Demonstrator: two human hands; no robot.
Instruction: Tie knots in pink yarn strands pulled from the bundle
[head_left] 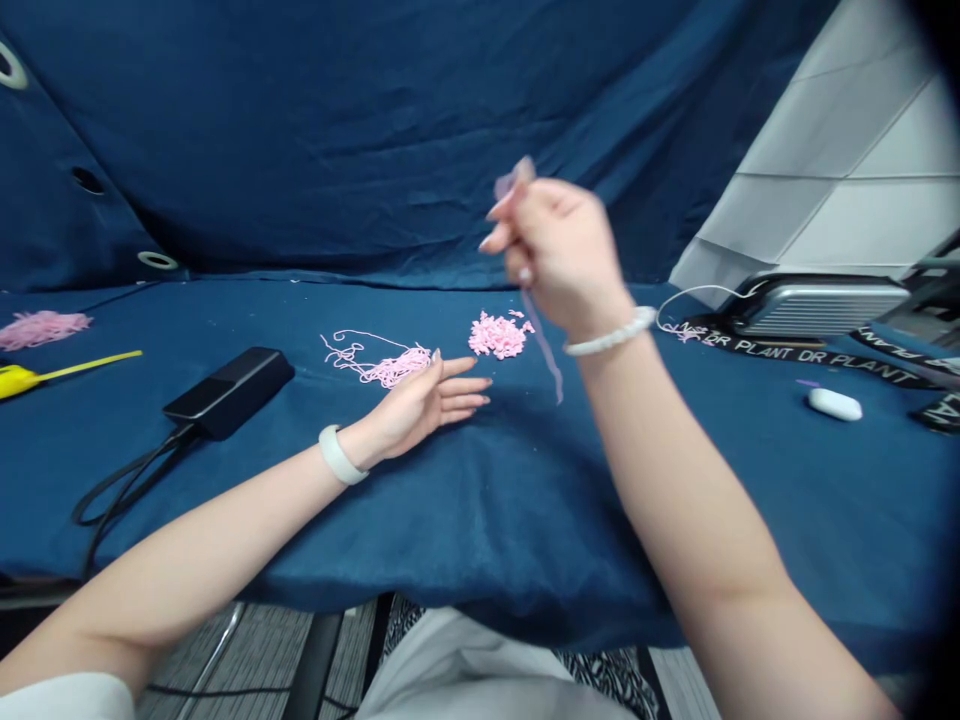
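Observation:
My right hand (pixel 564 245) is raised above the table with its fingers closed in a pinch. It holds a thin pink cord (pixel 550 355), whose loose end hangs below the hand. Something pale pink at the fingertips is blurred by motion. Low over the cloth, my left hand (pixel 421 408) is open, palm turned up and fingers stretched to the right. Beside its thumb lies a tangled bundle of pink cords (pixel 386 370). Beyond its fingertips sits a heap of small pink pieces (pixel 498 335).
On the left lie a black box with cables (pixel 229 390), a yellow-handled tool (pixel 19 380) and more pink strands (pixel 45 328). To the right are a silver-and-black device (pixel 817 305), a lettered black strap (pixel 787 348) and a small white case (pixel 835 404). Blue cloth (pixel 487 500) covers the table.

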